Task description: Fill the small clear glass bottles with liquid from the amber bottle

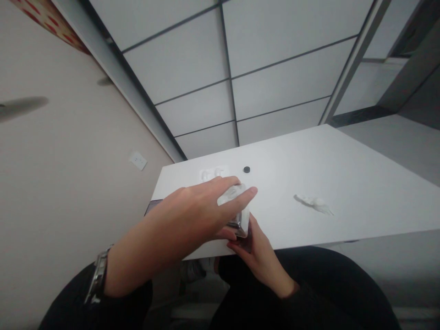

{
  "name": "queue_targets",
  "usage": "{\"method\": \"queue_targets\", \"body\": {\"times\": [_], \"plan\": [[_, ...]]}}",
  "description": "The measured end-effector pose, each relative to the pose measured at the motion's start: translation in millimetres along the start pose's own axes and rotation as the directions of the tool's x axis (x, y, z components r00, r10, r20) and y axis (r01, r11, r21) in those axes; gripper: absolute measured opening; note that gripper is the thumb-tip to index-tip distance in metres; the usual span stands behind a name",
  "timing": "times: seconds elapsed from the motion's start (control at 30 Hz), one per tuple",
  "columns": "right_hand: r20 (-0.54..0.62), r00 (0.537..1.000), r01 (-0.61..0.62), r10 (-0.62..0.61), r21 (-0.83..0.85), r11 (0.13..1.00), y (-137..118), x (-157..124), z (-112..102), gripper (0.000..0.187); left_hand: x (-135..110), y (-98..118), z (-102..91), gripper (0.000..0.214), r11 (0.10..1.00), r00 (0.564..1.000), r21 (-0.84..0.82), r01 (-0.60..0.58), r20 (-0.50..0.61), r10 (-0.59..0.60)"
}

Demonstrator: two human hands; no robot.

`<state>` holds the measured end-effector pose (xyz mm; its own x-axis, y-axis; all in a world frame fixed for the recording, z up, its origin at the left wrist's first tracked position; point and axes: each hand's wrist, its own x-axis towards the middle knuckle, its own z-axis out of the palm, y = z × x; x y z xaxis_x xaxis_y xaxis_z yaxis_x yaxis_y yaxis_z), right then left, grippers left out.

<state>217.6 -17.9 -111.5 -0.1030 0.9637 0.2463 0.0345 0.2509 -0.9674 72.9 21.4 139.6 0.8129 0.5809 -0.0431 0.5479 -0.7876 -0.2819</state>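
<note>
Head view: the left hand (192, 211) grips a clear glass container (238, 215) from above, the right hand (259, 256) holds it from below, a small black disc (246, 169) just beyond them.

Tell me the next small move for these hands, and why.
Probably hold the clear plastic box steady in the right hand and lift the left hand slightly. Its fingers cover the box's top, hiding it from view, while the right hand supports the box from below, close to the edge of the white table.
</note>
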Motion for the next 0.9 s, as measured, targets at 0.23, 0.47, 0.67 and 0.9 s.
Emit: {"method": "queue_targets", "body": {"times": [0.23,0.47,0.67,0.9], "plan": [[0.039,0.999,-0.004,0.005,-0.016,1.000,-1,1,-3,0.079,-27,-25,33.9,0.087,0.952,0.981,-0.269,0.145,-0.083,-0.173],[0.029,0.999,-0.031,0.032,-0.055,0.998,0,0,-2,0.074,-57,-28,81.6,0.102,0.655,0.914,-0.716,0.242,-0.057,-0.401],[0.012,0.996,-0.086,0.089,-0.142,0.986,1,-6,-1,0.069,-78,-29,160.8,0.065,0.241,0.798,-0.969,0.064,-0.095,-0.595],[-0.078,0.989,-0.140,0.124,-0.266,0.954,2,-15,-16,0.068,-71,-43,226.8,0.065,0.243,0.724,-0.925,0.293,0.049,-0.688]]}}
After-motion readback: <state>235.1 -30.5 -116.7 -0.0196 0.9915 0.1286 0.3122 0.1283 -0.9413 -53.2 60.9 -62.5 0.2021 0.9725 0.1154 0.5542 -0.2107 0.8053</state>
